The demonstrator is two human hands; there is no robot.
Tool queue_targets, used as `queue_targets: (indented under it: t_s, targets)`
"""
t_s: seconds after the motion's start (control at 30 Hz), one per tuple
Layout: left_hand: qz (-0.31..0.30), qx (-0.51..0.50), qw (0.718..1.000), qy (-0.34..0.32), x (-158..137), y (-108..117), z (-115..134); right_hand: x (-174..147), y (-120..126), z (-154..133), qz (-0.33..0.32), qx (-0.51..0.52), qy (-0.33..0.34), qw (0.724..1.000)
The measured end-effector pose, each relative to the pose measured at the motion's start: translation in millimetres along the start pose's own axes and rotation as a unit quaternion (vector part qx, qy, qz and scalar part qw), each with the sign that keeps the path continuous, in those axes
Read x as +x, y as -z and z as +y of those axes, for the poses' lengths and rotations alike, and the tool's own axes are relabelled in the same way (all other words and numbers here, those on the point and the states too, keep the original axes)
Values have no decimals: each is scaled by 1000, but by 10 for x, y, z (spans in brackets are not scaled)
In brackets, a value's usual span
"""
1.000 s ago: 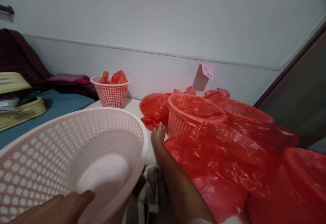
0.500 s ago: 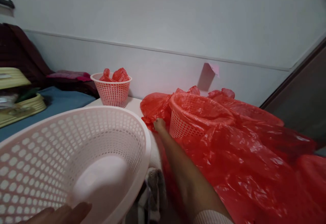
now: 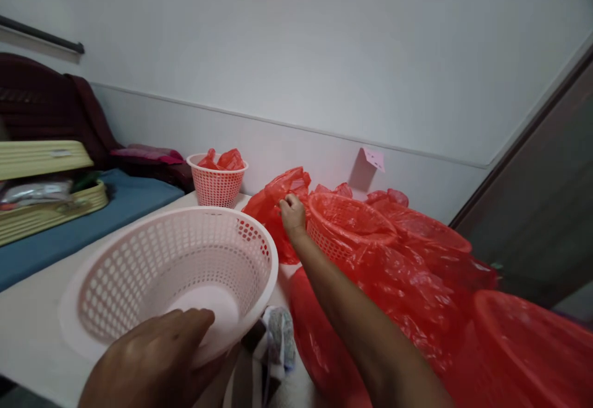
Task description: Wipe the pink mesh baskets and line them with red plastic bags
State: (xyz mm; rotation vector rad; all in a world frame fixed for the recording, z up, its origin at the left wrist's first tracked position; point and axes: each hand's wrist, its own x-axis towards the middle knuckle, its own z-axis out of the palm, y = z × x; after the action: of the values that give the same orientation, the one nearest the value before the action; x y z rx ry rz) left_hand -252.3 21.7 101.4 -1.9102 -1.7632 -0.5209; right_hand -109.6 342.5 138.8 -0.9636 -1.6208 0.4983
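**Both hands occupied: one on a pale basket, one pinching a red bag**

The left hand (image 3: pixel 152 358) grips the near rim of a large pale pink basket (image 3: pixel 171 272), thumb hooked inside, fingers curled under. The right hand (image 3: pixel 293 213) is closed tightly on a crumpled red plastic bag (image 3: pixel 273 201), lifting it by its top edge.

Just right of that pinch sits a lined basket (image 3: pixel 347 229), its mesh wall touching the bag. Further right lies a heap of more red plastic (image 3: pixel 417 284), glossy and wrinkled. Beyond the held bag stands a small round basket (image 3: pixel 217 182) stuffed with red bags.

Below the right forearm lies a grey striped cloth (image 3: pixel 275 346). On the wall above is a pink note (image 3: pixel 374 159) (writing too small to read).
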Motion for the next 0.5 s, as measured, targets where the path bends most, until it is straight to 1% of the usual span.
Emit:
queue_targets:
  t_s: [0.03, 0.1, 0.17, 0.23, 0.3, 0.4, 0.43, 0.5]
  targets:
    - [-19, 1, 1000, 6, 43, 59, 43, 30, 74, -162, 10, 13, 18, 1000]
    - [-80, -12, 996, 35, 121, 173, 112, 85, 235, -493, 26, 37, 53, 998]
    - [-153, -29, 986, 60, 192, 288, 159, 120, 403, -834, 37, 55, 86, 994]
    - [-202, -49, 976, 69, 247, 396, 187, 122, 562, -1181, 40, 78, 128, 988]
    - [-212, -68, 973, 68, 272, 479, 201, 86, 695, -1520, 37, 110, 188, 975]
    - [-198, -86, 974, 70, 245, 549, 225, -13, 829, -1977, 23, 151, 285, 946]
    - [-195, -89, 974, 71, 223, 561, 239, -49, 860, -2109, 20, 154, 305, 939]
    - [-194, -94, 974, 68, 164, 578, 279, -116, 908, -2345, 21, 163, 326, 931]
